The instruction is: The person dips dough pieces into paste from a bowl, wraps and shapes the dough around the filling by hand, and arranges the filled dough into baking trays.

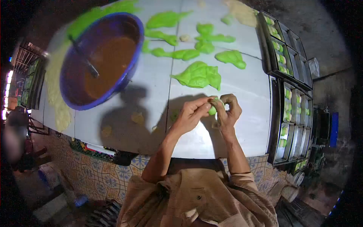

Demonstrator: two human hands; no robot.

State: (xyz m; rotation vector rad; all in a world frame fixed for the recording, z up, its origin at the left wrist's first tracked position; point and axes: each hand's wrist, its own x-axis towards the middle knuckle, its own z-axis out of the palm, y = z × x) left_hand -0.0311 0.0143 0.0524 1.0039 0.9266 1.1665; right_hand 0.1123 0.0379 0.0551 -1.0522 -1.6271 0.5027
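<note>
My left hand (192, 114) and my right hand (229, 113) meet above the white table (242, 89). Between their fingertips is a small lump of green dough (212, 110), gripped from both sides and partly covered by the fingers. Just beyond the hands lies a large, flattened piece of green dough (198, 74) on the tabletop. A smaller green piece (231, 58) rests farther back to the right, and several more are scattered toward the far side.
At the left stands a purple basin (130, 68) of brown filling, a metal utensil (85, 60) leaning in it. Divided metal trays (278, 151) holding green and pale pieces line the right edge. Pale dough (62, 117) spreads along the left edge. Under the table's front is a crate (123, 159).
</note>
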